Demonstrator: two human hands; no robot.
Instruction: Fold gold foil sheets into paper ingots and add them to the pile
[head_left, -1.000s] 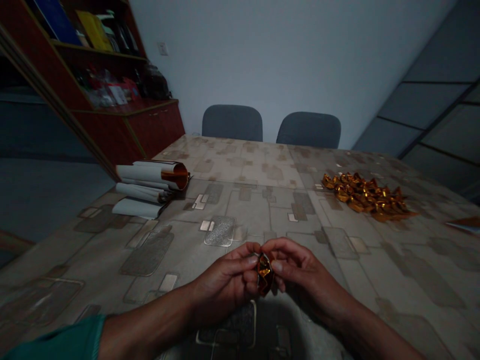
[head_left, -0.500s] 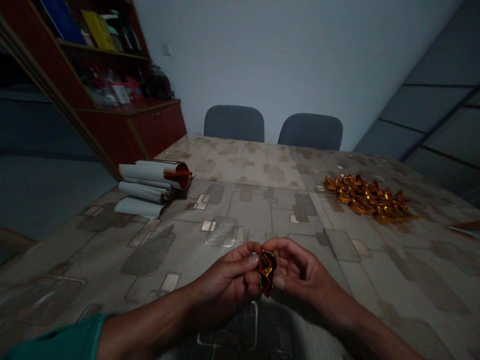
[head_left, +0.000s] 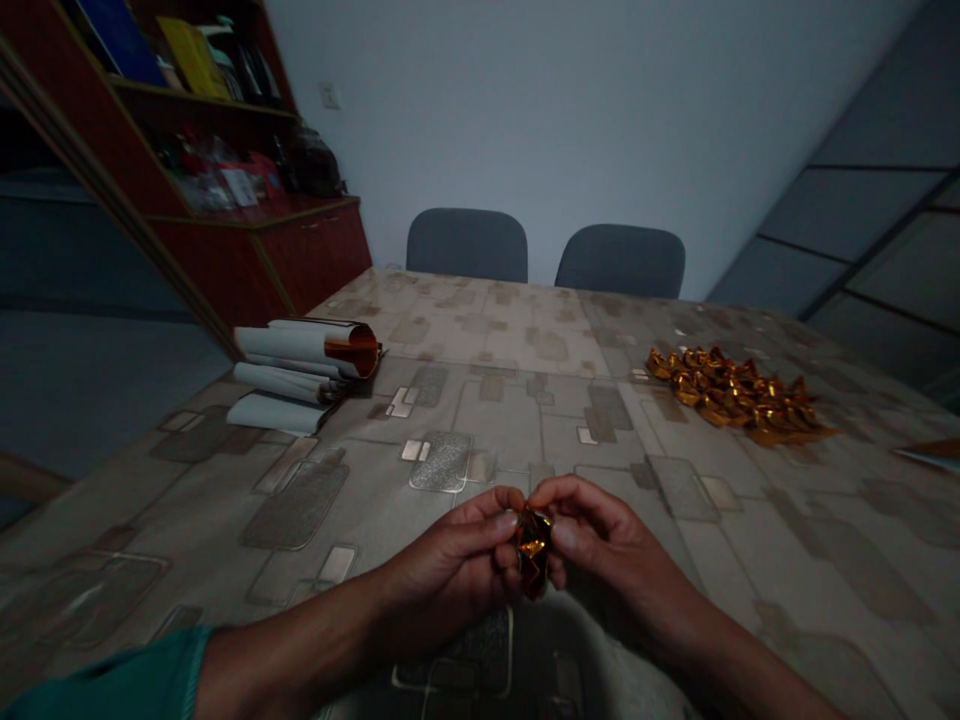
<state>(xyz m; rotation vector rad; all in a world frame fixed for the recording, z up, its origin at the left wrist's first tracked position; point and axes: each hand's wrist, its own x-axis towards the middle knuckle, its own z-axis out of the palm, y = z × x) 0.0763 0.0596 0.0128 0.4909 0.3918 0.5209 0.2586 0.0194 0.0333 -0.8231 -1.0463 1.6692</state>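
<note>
A small folded gold foil paper ingot is held between both hands over the near part of the table. My left hand pinches its left side with thumb and fingers. On the other side, my right hand grips the upper right edge, thumb and index finger close together at the top. Dark creases and shiny facets show on the foil. Several similar gold foil ingots sit grouped in rows at the right of the table.
At the left lies a stack of curled paper sheets, pale outside and gold inside. A sheet corner shows at the right edge. Patterned cloth covers the table. Two grey chairs stand behind it, and a wooden cabinet is at back left.
My right thumb has moved up and inward onto the foil ingot's upper right edge. The ingot has turned slightly between my fingers. My left hand stays nearly in place.
</note>
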